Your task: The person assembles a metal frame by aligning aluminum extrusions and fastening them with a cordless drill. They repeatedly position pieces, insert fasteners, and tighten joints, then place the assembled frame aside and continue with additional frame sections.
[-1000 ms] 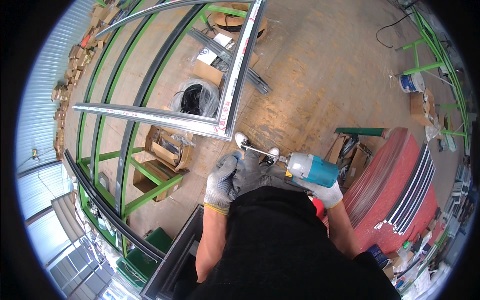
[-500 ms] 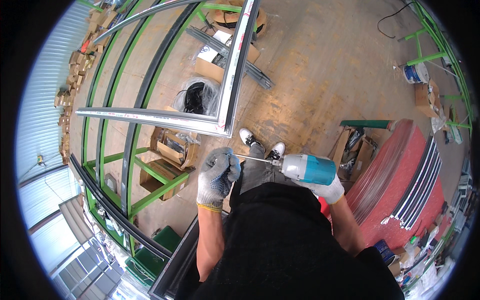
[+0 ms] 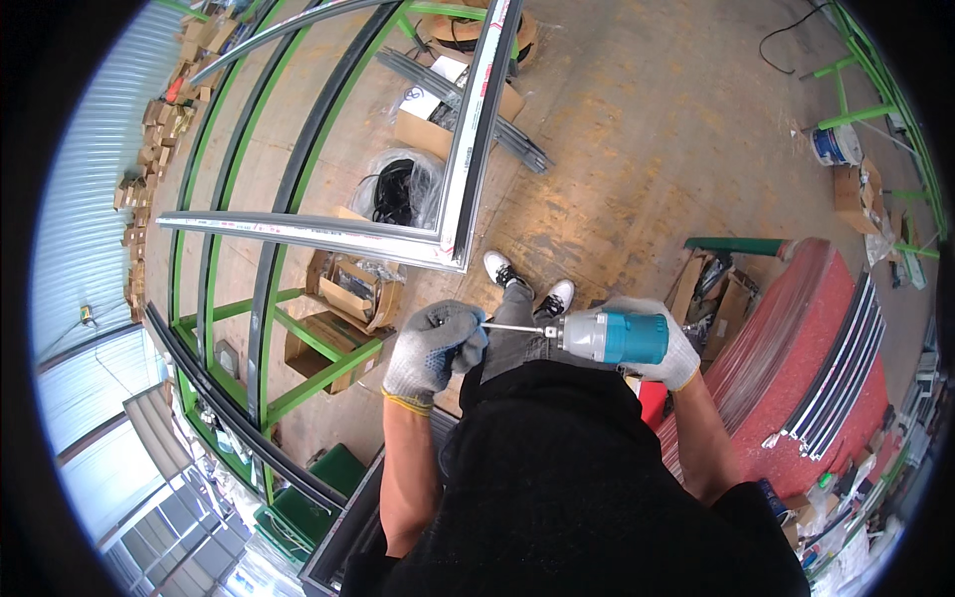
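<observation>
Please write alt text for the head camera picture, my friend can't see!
A person's right hand, in a white knitted glove, holds a teal-and-grey power driver, its long metal bit pointing at the gloved left hand. Ahead to the left, a grey-and-white frame lies over a green metal rack.

A green-and-black rack (image 3: 265, 308) bears a frame (image 3: 475, 124); the floor (image 3: 637, 169) holds cardboard boxes (image 3: 423, 134).

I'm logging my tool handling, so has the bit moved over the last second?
Yes: its left end has swung down the picture, away from the corner of the frame, so the bit now lies nearly level, ending at the left hand.
</observation>
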`<state>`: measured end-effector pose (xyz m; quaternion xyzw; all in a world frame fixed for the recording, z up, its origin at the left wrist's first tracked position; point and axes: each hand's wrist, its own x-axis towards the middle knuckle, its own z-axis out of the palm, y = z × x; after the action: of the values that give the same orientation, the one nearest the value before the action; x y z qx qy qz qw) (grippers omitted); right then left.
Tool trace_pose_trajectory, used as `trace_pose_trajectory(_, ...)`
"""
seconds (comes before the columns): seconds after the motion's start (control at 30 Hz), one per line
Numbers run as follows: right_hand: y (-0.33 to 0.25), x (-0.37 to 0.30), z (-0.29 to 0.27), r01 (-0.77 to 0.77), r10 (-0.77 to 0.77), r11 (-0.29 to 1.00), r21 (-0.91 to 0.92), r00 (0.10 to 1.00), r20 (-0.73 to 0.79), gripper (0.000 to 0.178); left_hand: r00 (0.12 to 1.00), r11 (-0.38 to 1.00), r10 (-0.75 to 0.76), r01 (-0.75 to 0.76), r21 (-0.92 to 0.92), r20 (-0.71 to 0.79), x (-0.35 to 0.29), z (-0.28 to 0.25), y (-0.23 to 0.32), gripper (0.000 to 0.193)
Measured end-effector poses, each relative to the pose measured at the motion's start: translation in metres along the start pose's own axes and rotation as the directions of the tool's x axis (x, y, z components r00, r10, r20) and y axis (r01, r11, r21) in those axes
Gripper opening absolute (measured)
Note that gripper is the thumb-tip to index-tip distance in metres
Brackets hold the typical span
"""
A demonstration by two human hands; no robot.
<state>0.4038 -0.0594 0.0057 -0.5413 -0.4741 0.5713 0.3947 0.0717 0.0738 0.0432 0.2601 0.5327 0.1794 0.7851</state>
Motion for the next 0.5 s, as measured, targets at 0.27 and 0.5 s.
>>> trace_pose_trajectory(0.27,0.021,0.029,0.026,-0.161,0.240,0.933,0.321,0.945,-0.224,0.070,0.980,0.938,0.097,-0.148,-0.313,-0.172,0.045,0.006,-0.033,0.038)
trace_pose_trajectory(0.5,0.046,0.062,0.041,-0.104,0.207,0.914,0.393,0.951,-0.230,0.072,0.965,0.917,0.133,-0.207,-0.340,-0.228,0.073,0.006,-0.016,0.048)
